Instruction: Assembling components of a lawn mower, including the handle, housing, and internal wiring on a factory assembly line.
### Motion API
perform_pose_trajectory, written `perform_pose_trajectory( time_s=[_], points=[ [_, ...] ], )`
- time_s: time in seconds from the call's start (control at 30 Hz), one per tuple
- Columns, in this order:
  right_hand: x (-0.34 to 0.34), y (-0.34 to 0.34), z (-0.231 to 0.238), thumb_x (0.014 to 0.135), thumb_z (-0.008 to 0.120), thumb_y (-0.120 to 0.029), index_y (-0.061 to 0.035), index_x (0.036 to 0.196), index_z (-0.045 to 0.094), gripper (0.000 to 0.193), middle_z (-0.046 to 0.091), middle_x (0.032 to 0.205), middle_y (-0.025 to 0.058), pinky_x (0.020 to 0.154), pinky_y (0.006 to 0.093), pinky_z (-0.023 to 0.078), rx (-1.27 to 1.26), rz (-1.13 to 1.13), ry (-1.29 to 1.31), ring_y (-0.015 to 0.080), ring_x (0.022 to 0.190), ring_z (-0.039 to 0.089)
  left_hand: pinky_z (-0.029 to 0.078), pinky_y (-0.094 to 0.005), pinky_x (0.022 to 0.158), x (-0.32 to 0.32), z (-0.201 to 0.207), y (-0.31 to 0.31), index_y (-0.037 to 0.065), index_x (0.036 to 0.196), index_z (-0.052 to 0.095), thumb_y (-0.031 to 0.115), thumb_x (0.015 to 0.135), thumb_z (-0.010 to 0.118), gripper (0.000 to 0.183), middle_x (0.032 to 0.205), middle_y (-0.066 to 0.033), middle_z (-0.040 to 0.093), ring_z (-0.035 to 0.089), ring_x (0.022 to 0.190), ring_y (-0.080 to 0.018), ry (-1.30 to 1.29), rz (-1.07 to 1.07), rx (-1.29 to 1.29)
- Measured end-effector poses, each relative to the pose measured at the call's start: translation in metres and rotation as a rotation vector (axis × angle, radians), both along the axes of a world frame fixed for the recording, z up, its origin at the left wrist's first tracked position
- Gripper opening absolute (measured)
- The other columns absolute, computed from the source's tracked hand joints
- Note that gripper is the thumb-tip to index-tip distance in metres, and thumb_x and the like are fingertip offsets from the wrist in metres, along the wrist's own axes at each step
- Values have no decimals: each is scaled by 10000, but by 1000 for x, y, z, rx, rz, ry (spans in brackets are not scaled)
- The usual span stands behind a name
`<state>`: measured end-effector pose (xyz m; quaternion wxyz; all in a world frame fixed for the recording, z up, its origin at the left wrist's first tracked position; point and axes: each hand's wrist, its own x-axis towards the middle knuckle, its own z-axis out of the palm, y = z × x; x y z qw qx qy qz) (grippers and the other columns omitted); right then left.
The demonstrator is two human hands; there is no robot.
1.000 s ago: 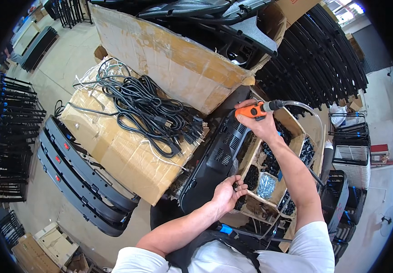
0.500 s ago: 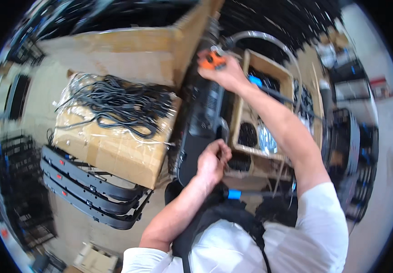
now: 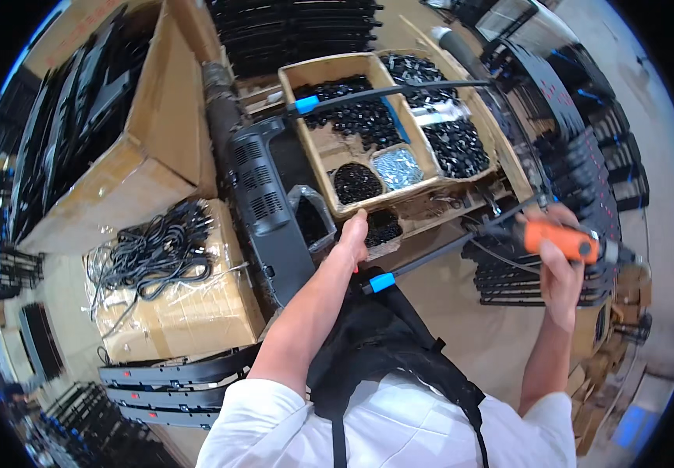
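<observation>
An orange power screwdriver (image 3: 561, 241) with a metal end is in my right hand (image 3: 559, 273), out to the right; my fingers close round its body. My left hand (image 3: 355, 236) is at the near edge of the wooden parts box (image 3: 383, 204), beside a small tub of black screws (image 3: 383, 229). Its fingers look drawn together, and what they hold, if anything, is hidden. To its left lies a long black plastic housing (image 3: 263, 195) with vent slots. A clear bag (image 3: 311, 218) of dark parts sits between the housing and the parts box.
Small black parts and silver screws (image 3: 397, 168) fill the box's compartments. Two dark bars with blue ends (image 3: 383, 281) reach across the bench. Coiled black cables (image 3: 157, 249) lie on a cardboard box (image 3: 173, 316). Stacked black panels (image 3: 189, 390) stand at lower left.
My right hand has swung with the orange screwdriver from above the housing to the far right. My left hand has moved to the parts box's near edge. The view has turned.
</observation>
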<state>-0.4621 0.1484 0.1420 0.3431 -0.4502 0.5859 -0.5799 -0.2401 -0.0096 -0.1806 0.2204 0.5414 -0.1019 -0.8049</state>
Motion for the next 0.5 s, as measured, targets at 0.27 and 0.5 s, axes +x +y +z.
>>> perform_pose_trajectory(
  time_s=[0.27, 0.5],
  points=[
    [-110, 176, -179, 981, 734, -135, -135, 1437, 573, 483, 670, 1274, 65, 943, 433, 601, 277, -709, -411, 203, 1129, 692, 504, -499, 1052, -5, 72, 53, 33, 1233, 703, 501, 1096, 359, 597, 1250, -281, 706, 645, 1231, -450, -455, -1123, -910],
    [-108, 50, -427, 974, 768, -224, -164, 1250, 619, 319, 689, 1160, 36, 946, 464, 592, 374, -664, -972, 242, 1079, 695, 555, -543, 988, -19, 106, 84, -15, 1106, 764, 618, 1091, 353, 755, 1123, -292, 748, 721, 1121, -422, -887, -1316, -814]
  ],
)
